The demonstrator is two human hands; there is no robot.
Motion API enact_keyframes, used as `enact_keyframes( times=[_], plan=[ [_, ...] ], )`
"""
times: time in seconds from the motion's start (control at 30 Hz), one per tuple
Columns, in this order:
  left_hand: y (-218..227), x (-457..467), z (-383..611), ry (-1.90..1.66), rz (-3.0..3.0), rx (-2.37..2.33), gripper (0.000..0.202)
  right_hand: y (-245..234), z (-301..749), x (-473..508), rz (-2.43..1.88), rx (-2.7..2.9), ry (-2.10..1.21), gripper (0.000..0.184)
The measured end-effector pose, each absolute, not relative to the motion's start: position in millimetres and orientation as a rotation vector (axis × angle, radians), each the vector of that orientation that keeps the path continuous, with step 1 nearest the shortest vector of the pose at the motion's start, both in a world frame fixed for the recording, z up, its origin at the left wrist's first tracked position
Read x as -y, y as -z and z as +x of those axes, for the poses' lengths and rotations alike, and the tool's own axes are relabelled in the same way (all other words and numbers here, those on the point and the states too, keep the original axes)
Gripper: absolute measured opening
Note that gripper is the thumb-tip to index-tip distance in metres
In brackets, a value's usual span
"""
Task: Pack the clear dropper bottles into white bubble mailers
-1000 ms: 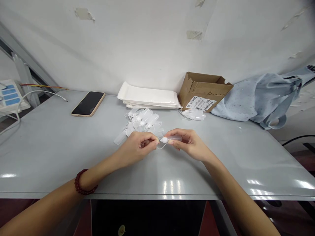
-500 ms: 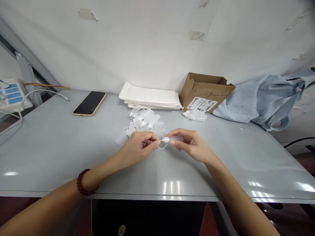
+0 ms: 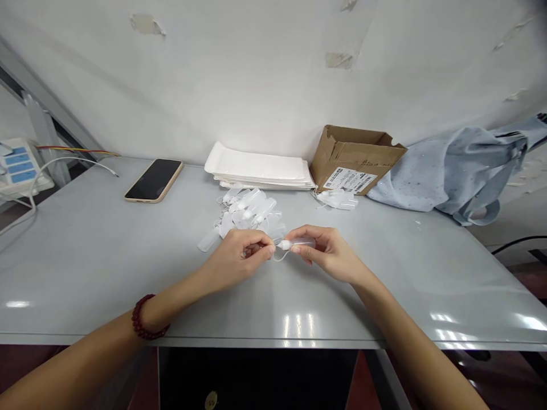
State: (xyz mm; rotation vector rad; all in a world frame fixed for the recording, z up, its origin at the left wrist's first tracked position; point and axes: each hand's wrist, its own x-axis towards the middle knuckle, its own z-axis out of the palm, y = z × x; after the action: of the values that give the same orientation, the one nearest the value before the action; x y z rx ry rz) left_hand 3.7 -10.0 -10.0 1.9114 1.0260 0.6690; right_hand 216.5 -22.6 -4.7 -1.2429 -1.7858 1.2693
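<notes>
The bottle [image 3: 303,242] at centre is translucent white; the bag [image 3: 440,171] at right, speckled pale blue; the bracelet [image 3: 139,322] at lower left, dark red.

The left arm [image 3: 88,360] slants in from the lower left of the frame, the right arm [image 3: 397,319] from the lower right. At the middle, the left hand [image 3: 237,253] pinches thumb [image 3: 260,257] to forefinger [image 3: 258,235], other fingers curled; the right hand [image 3: 329,250] faces it, just apart, thumb and fingertips gripping more widely.

Bottle [image 3: 302,242] partly behind right fingers [image 3: 305,230], label [image 3: 349,180] apparently illegible, blue bag [image 3: 444,165] cropped
</notes>
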Motion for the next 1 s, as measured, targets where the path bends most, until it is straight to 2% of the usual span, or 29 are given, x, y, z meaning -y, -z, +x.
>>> enact_keyframes(
  times=[1.0],
  plan=[
    [9.0,11.3,3.8,-0.591,1.906,-1.025,0.02,4.0,214.2,22.8,-1.232,1.788,-1.29,0.02]
  ],
)
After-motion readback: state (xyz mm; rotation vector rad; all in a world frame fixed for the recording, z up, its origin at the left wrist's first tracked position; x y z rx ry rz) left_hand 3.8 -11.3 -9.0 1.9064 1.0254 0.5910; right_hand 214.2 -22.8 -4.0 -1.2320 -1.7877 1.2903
